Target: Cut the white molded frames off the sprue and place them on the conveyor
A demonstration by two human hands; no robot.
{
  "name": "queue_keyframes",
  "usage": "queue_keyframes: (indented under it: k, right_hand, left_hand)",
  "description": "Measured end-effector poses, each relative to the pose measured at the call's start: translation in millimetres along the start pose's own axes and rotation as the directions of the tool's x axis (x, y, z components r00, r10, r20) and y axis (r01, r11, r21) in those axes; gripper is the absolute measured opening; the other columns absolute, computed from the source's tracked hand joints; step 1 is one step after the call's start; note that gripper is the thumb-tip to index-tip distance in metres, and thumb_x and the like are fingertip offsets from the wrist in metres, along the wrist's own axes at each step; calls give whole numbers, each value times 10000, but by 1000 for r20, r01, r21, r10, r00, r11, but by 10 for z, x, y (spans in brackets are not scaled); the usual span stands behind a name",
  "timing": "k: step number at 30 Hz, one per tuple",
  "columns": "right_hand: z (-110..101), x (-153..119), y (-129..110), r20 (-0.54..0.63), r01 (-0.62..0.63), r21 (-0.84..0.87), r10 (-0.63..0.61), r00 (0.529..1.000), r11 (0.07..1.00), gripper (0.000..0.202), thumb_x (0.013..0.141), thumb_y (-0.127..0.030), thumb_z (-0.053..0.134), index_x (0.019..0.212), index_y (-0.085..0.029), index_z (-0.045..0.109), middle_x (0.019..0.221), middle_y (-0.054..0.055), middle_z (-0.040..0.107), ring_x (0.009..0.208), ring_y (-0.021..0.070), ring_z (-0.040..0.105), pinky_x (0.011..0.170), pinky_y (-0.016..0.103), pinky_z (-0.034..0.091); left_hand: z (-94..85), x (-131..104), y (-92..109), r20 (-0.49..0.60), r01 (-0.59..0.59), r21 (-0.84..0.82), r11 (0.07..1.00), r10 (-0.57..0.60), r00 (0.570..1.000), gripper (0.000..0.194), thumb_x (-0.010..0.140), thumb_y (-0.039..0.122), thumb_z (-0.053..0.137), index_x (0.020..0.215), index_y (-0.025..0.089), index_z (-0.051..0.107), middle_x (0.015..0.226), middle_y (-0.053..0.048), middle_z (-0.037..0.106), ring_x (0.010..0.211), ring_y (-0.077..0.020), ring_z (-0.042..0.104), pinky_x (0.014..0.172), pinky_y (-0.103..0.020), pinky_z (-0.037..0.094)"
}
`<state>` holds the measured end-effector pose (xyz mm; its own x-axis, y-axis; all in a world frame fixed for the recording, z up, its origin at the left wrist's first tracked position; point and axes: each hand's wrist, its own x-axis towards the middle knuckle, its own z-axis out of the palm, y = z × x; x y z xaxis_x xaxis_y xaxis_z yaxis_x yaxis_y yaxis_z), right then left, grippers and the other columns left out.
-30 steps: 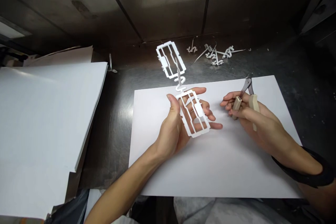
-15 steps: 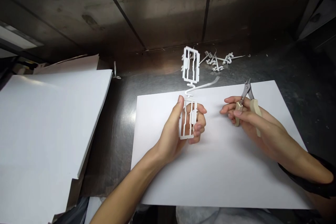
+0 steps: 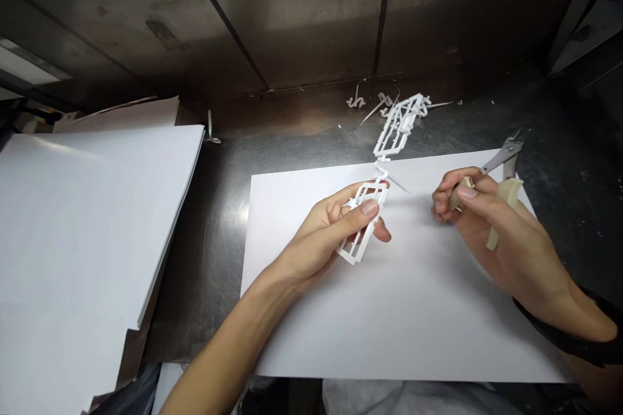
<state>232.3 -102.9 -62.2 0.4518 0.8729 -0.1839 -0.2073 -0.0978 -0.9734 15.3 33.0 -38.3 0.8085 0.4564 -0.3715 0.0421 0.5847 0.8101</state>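
My left hand [image 3: 335,220] holds a white plastic frame piece [image 3: 357,253], its thumb pressed across the lower frame. A thin bent link joins that part to a second barred frame, which tilts up and to the right over some white scraps [image 3: 357,101]. In my right hand [image 3: 506,233] is a pair of nippers [image 3: 501,157] with cream handles, fingers curled round them and jaws pointing up and to the right. The nippers are apart from the frame piece. Beneath both hands lies a white sheet [image 3: 409,318].
At the left, a stack of large white sheets [image 3: 92,227] stands on the dark metal table [image 3: 209,272]. A small white scrap [image 3: 210,130] lies beside it. Metal panels [image 3: 311,19] rise behind the table.
The frame piece has turned and now leans to the right, with my left thumb moved across it. My right hand has shifted slightly right, and the nippers have tilted to the right.
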Motion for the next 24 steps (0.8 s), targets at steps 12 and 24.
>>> queue_keyframes:
  k: [12, 24]
  right_hand:
    - [-56, -33, 66, 85, 6, -253, 16, 996, 967, 247, 1070, -551, 745, 1121, -310, 761, 1134, 42, 687, 1107, 328, 616, 952, 426, 450]
    - [4, -108, 16, 144, 70, -390, -14, 990, 918, 231, 1106, -550, 708, 1161, -334, 766, 1117, 24, 717, 1093, 332, 648, 940, 438, 472]
  left_hand:
    - [31, -20, -13, 32, -22, -283, 959, 33, 999, 401, 1093, 493, 621, 1324, 171, 680, 1121, -119, 751, 962, -193, 667, 912, -290, 512]
    - [20, -29, -8, 51, -4, -294, 956, 20, 998, 779, 1133, 693, 203, 1464, 148, 651, 1244, -144, 705, 1061, -235, 654, 1002, -320, 496]
